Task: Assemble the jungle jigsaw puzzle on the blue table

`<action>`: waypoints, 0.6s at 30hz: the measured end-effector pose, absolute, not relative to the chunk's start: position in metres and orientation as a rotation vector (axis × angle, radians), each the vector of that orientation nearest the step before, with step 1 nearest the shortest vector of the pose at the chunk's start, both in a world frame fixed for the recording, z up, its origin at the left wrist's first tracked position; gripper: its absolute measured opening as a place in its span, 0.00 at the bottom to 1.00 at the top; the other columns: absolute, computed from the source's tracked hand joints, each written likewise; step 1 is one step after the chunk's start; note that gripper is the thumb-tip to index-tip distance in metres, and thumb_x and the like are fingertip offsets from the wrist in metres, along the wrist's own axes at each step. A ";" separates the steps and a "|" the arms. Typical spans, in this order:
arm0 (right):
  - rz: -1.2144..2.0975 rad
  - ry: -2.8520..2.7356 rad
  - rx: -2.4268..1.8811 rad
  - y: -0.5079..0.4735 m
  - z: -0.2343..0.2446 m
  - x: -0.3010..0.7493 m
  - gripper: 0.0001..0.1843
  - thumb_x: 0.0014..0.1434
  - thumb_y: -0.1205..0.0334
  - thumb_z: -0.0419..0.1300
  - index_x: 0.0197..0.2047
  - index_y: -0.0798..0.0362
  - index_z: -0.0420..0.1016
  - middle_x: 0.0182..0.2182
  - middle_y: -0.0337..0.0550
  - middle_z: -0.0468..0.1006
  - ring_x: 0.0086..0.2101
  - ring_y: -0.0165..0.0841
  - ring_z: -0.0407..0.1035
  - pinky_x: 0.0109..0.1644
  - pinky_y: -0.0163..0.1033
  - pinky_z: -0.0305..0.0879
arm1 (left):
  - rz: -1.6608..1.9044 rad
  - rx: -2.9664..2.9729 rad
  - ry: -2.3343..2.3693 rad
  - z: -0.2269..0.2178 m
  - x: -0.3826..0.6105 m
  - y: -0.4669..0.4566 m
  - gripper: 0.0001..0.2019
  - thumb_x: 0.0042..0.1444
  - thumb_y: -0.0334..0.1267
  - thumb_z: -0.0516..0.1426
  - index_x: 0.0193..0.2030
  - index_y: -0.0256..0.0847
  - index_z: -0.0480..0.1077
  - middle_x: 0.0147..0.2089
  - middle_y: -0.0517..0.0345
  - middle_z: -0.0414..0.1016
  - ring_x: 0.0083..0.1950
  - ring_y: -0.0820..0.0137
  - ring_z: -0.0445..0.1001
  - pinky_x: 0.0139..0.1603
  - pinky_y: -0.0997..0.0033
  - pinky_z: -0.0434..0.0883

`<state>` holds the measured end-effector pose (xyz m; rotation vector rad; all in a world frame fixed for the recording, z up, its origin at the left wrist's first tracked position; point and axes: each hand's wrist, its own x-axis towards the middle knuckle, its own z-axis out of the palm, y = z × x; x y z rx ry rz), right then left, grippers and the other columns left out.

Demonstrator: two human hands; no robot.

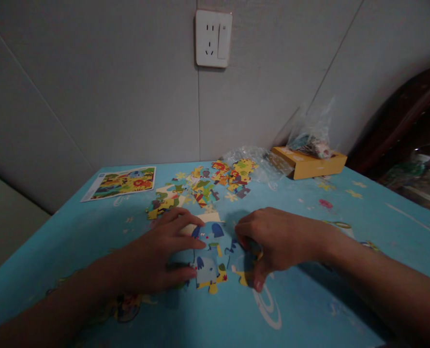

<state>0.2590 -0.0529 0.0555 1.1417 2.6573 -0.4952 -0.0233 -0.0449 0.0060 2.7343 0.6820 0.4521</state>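
Observation:
Several joined jigsaw puzzle pieces [207,268] with blue elephant parts lie flat in front of me, with a cream strip along their far edge. My left hand [164,251] reaches in from the left, its fingers spread and the tips touching the left side of this joined section. To the right, my right hand [269,239] is curled over a blue and yellow puzzle piece [242,263], with thumb and fingers closed at its right edge. A narrow gap separates that piece from the joined section. Part of the piece is hidden beneath the hand.
Loose puzzle pieces [203,193] are heaped towards the wall. A picture card [124,183] lies at the back left. Crumpled clear plastic [261,162] and a yellow box [318,167] with a plastic bag [312,140] on it stand back right. The tablecloth [302,314] is patterned blue.

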 end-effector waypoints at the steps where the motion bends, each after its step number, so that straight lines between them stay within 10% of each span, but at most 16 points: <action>1: -0.498 2.671 1.124 -0.052 0.056 0.260 0.31 0.43 0.40 0.71 0.45 0.51 0.75 0.32 0.42 0.77 0.30 0.37 0.70 0.31 0.38 0.56 | 0.436 2.730 0.671 0.007 -0.022 -0.047 0.18 0.55 0.44 0.64 0.52 0.49 0.74 0.63 0.50 0.65 0.64 0.50 0.59 0.64 0.44 0.61; 5: -0.563 2.739 1.015 -0.051 0.057 0.264 0.34 0.46 0.51 0.72 0.56 0.46 0.69 0.41 0.43 0.77 0.37 0.39 0.72 0.35 0.38 0.58 | 0.380 2.702 0.628 0.010 -0.020 -0.051 0.17 0.54 0.45 0.65 0.51 0.52 0.75 0.65 0.53 0.63 0.65 0.50 0.57 0.64 0.43 0.60; 18: -0.573 2.815 1.095 -0.050 0.043 0.254 0.28 0.46 0.43 0.71 0.43 0.53 0.71 0.40 0.43 0.72 0.33 0.35 0.68 0.34 0.37 0.59 | 0.505 2.754 0.825 0.006 -0.043 -0.024 0.16 0.58 0.35 0.57 0.53 0.49 0.73 0.59 0.51 0.68 0.61 0.54 0.64 0.63 0.46 0.62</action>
